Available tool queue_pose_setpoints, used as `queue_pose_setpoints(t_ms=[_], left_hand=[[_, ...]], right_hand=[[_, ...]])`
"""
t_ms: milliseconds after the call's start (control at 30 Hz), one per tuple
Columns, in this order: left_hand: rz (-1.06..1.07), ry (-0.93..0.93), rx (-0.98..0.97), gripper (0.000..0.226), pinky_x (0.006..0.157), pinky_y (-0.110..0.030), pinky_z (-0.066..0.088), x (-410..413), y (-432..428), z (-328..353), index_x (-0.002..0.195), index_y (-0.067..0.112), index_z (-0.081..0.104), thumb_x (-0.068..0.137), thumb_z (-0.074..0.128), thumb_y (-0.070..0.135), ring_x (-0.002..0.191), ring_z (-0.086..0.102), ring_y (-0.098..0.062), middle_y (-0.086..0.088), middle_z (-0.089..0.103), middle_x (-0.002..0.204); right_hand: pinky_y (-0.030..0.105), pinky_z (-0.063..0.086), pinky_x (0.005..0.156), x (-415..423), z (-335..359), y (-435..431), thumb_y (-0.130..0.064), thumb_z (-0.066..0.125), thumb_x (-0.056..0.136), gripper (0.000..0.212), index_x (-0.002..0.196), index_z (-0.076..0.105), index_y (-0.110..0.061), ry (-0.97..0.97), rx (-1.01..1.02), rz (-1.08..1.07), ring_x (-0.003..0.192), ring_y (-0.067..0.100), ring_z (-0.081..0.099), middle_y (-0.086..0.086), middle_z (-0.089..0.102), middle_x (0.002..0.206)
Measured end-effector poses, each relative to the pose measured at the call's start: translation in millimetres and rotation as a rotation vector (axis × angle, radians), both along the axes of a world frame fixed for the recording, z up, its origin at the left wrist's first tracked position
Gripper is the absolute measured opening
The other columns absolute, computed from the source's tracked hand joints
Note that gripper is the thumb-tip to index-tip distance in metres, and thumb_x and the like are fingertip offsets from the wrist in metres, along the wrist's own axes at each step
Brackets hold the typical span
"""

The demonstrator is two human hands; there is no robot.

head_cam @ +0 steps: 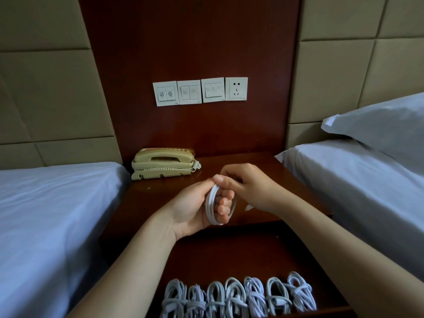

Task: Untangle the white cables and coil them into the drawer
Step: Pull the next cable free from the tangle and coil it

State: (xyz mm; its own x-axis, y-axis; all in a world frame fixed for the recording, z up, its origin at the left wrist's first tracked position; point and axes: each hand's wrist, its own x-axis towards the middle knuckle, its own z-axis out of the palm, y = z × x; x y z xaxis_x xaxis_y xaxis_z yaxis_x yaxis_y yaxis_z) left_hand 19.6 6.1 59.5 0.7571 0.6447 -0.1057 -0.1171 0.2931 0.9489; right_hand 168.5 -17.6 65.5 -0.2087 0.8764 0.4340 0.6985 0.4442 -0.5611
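A white cable (210, 206) is looped into a small coil over the nightstand (160, 198). My left hand (195, 207) holds the coil, with its fingers curled through the loops. My right hand (247, 187) pinches the cable at the top of the coil, thumb against the left hand's thumb. A loose end of the cable (249, 207) pokes out below my right wrist. Several coiled and tied white cables (238, 297) lie in a row in the open drawer (263, 255) below the hands.
A beige telephone (164, 162) stands at the back left of the nightstand. Wall switches and a socket (200, 90) sit on the wooden panel above. A bed (46, 214) flanks the left side, another bed with a pillow (378, 131) the right.
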Motion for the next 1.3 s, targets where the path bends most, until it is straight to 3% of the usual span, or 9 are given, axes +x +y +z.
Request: queue_pose_setpoints(t_ms=[267, 433, 600, 667, 733, 867, 1000, 1133, 1300], left_hand=[[0.340, 0.116, 0.159, 0.043, 0.033, -0.012, 0.023, 9.4, -0.8, -1.4, 0.058, 0.009, 0.038, 0.100, 0.033, 0.016, 0.030, 0.020, -0.004, 0.005, 0.023, 0.042], [0.541, 0.095, 0.190, 0.046, 0.032, -0.015, 0.022, 16.2, -1.8, -4.2, 0.058, 0.008, 0.040, 0.102, 0.034, 0.022, 0.029, 0.023, -0.005, 0.005, 0.027, 0.039], [0.941, 0.233, 0.924, 0.037, 0.051, -0.009, 0.037, 18.0, -6.6, -11.0, 0.072, 0.014, 0.061, 0.100, 0.039, 0.025, 0.053, 0.053, 0.005, 0.013, 0.052, 0.058], [0.947, 0.267, 1.033, 0.036, 0.066, -0.017, 0.042, 18.2, -7.6, -12.5, 0.091, 0.011, 0.066, 0.100, 0.035, 0.029, 0.067, 0.055, 0.004, 0.015, 0.055, 0.072], [0.953, 0.301, 1.033, 0.039, 0.072, -0.029, 0.045, 19.3, -6.9, -13.5, 0.097, 0.013, 0.065, 0.100, 0.031, 0.032, 0.077, 0.057, -0.007, 0.011, 0.058, 0.078], [0.995, 0.242, 1.046, 0.045, 0.055, -0.013, 0.038, 17.2, -4.8, -12.2, 0.076, 0.010, 0.062, 0.101, 0.029, 0.028, 0.063, 0.055, 0.000, 0.008, 0.057, 0.065], [1.015, 0.197, 1.019, 0.048, 0.048, -0.014, 0.035, 14.0, -2.4, -9.9, 0.060, 0.006, 0.052, 0.101, 0.032, 0.023, 0.053, 0.052, -0.001, 0.004, 0.049, 0.050], [1.012, 0.208, 1.004, 0.049, 0.045, -0.019, 0.027, 5.3, 5.7, -5.0, 0.052, 0.009, 0.039, 0.100, 0.038, 0.022, 0.043, 0.035, -0.011, 0.000, 0.039, 0.046], [0.879, 0.288, 1.011, 0.051, 0.046, -0.019, 0.024, -3.3, 13.8, -4.1, 0.050, 0.012, 0.032, 0.098, 0.045, 0.022, 0.042, 0.030, -0.011, -0.002, 0.032, 0.045]], right_hand=[[0.026, 0.033, 0.056, -8.0, -12.8, 0.9, -0.031, 0.044, 0.098, 0.034, 0.072, 0.055, -0.011, -0.029, 0.029, -0.055, 0.055, 0.007, 0.041, -0.001, 0.049, 0.059], [0.035, 0.038, 0.053, -12.7, -17.4, 2.5, -0.033, 0.045, 0.097, 0.038, 0.069, 0.058, -0.010, 0.024, 0.130, -0.116, 0.053, 0.019, 0.050, 0.010, 0.057, 0.060], [0.027, 0.039, 0.050, -23.5, -17.5, 3.3, -0.026, 0.045, 0.099, 0.033, 0.075, 0.063, -0.012, 0.243, 0.258, -0.192, 0.052, 0.013, 0.052, 0.000, 0.059, 0.060], [0.021, 0.037, 0.050, -27.9, -17.9, 3.6, -0.024, 0.043, 0.099, 0.033, 0.080, 0.066, -0.011, 0.340, 0.291, -0.223, 0.053, 0.009, 0.053, -0.003, 0.059, 0.060], [0.022, 0.032, 0.047, -31.2, -18.4, 2.8, -0.023, 0.042, 0.100, 0.035, 0.079, 0.066, -0.009, 0.390, 0.313, -0.245, 0.049, 0.012, 0.046, -0.001, 0.053, 0.055], [0.015, 0.029, 0.044, -36.8, -17.1, -3.9, -0.020, 0.040, 0.100, 0.035, 0.072, 0.060, -0.017, 0.461, 0.336, -0.229, 0.045, 0.007, 0.043, -0.006, 0.046, 0.051], [0.012, 0.028, 0.043, -38.8, -14.7, -6.7, -0.020, 0.040, 0.100, 0.042, 0.059, 0.048, -0.019, 0.511, 0.251, -0.187, 0.041, 0.004, 0.036, -0.006, 0.039, 0.049], [0.027, 0.026, 0.050, -28.5, -10.2, -4.4, -0.026, 0.040, 0.100, 0.043, 0.062, 0.047, -0.009, 0.356, 0.142, -0.131, 0.050, 0.008, 0.032, -0.004, 0.036, 0.053], [0.022, 0.028, 0.048, -8.4, -5.9, -1.8, -0.025, 0.048, 0.097, 0.032, 0.066, 0.053, -0.017, 0.232, 0.215, -0.189, 0.047, 0.003, 0.036, -0.009, 0.041, 0.051]])
